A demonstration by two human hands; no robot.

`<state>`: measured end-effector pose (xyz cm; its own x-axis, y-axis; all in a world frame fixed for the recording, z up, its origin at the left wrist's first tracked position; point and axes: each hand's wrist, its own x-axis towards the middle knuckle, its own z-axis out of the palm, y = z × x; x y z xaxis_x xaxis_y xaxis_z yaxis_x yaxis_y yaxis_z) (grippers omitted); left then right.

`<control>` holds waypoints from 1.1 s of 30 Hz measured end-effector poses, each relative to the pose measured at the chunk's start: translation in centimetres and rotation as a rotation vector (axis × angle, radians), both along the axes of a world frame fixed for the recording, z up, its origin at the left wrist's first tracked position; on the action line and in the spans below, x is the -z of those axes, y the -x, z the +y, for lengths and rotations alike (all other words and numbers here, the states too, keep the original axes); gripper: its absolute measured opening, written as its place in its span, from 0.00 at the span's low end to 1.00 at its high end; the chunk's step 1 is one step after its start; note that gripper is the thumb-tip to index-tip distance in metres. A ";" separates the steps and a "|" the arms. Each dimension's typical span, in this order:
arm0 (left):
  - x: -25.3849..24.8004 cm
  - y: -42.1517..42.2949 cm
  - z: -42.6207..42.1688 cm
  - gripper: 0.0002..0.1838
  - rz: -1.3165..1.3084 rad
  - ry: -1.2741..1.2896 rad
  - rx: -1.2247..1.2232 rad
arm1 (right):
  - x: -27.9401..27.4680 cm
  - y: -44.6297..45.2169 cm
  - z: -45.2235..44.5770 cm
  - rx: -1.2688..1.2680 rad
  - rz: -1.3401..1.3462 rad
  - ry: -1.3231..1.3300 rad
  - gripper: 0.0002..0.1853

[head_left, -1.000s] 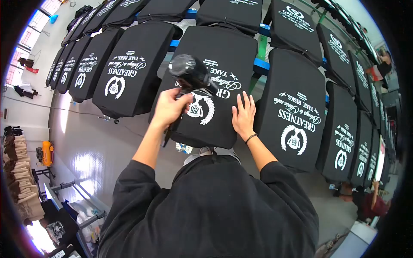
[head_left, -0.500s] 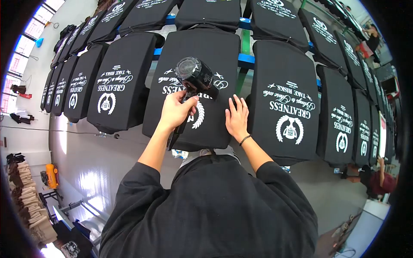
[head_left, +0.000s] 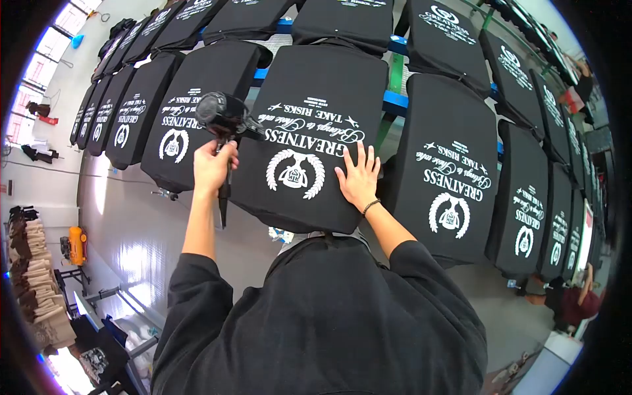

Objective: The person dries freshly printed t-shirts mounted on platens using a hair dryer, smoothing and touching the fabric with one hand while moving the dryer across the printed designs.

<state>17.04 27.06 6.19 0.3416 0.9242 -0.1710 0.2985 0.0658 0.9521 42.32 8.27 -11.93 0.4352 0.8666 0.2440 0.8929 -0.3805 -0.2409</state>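
Note:
My left hand [head_left: 212, 168] is wrapped around the handle of a black hair dryer [head_left: 224, 113]. The dryer is held over the left edge of a black T-shirt [head_left: 316, 72] on the board in front of me, its nozzle pointing right. White lettering and a wreath emblem [head_left: 295, 174] are printed on that shirt, upside down as I see them. My right hand [head_left: 359, 176], a dark beaded bracelet at its wrist, rests with spread fingers on the shirt's right side, by the end of the lettering.
Rows of boards with similar printed black shirts [head_left: 454, 171] stretch to both sides and behind. Blue and green rails [head_left: 395, 102] run between them. A person [head_left: 571, 299] is at the far right. An orange tank [head_left: 78, 245] and stacked garments [head_left: 49, 289] stand at the left.
My left hand has carried the hair dryer left, off the middle of the print, uncovering the lettering and emblem. My right hand stays on the shirt's right side, its fingers spread wider. The view has shifted.

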 end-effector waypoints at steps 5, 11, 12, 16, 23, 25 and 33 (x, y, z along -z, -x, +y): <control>-0.8 1.4 1.3 0.11 0.027 0.011 -0.015 | -0.4 0.1 0.0 -0.012 -0.009 -0.020 0.30; -0.8 2.2 0.2 0.10 0.019 -0.010 0.069 | -1.5 -0.5 -2.5 -0.091 0.010 -0.073 0.23; -1.2 2.6 -0.6 0.10 0.000 0.036 0.123 | -1.5 -0.8 -3.4 -0.128 0.035 -0.076 0.20; -1.7 3.8 -5.1 0.09 0.038 0.027 0.151 | -2.4 -1.4 -6.9 -0.122 0.093 -0.109 0.07; -2.2 4.5 -8.9 0.09 0.065 0.063 0.080 | -3.7 -2.4 -10.7 -0.171 0.237 -0.216 0.06; -1.3 2.3 -9.1 0.10 0.076 -0.007 0.089 | -3.5 -3.1 -11.5 -0.233 0.267 -0.220 0.06; -0.9 -4.1 -13.0 0.10 0.111 -0.005 0.096 | -7.3 -9.7 -19.8 -0.375 0.430 -0.279 0.05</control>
<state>21.17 14.07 7.11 0.4080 0.8890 -0.2081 0.4065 0.0273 0.9133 52.03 -11.57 -4.60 0.2234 0.9083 0.3537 0.7544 0.0687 -0.6528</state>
